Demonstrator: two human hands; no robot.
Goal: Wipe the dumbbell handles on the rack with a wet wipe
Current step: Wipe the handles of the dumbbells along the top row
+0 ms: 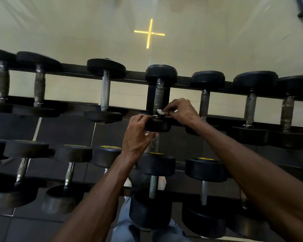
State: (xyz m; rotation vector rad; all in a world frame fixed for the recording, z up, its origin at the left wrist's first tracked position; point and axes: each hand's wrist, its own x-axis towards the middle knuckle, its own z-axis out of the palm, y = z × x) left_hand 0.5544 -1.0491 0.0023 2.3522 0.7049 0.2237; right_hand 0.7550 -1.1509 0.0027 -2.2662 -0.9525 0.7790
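At the centre of the frame the right hand (180, 110) pinches a white wet wipe (160, 111) against the lower end of a dumbbell handle (158, 96) on the rack (182, 81); the left hand (136, 135) grips this dumbbell's near head (158, 125)

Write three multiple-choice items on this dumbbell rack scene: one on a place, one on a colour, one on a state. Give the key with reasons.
1. Where is the wet wipe pressed?
A. Near end of the handle on the upper row
B. On the floor
C. On a lower-row handle

2. What colour is the cross beyond the rack?
A. Red
B. Yellow
C. Blue

3. What is the left hand doing?
A. Hanging free
B. Holding a bottle
C. Gripping the dumbbell's near head

Key: 1 A, the right hand pinches the wipe against that handle; 2 B, it glows yellow; 3 C, fingers curl over the head.
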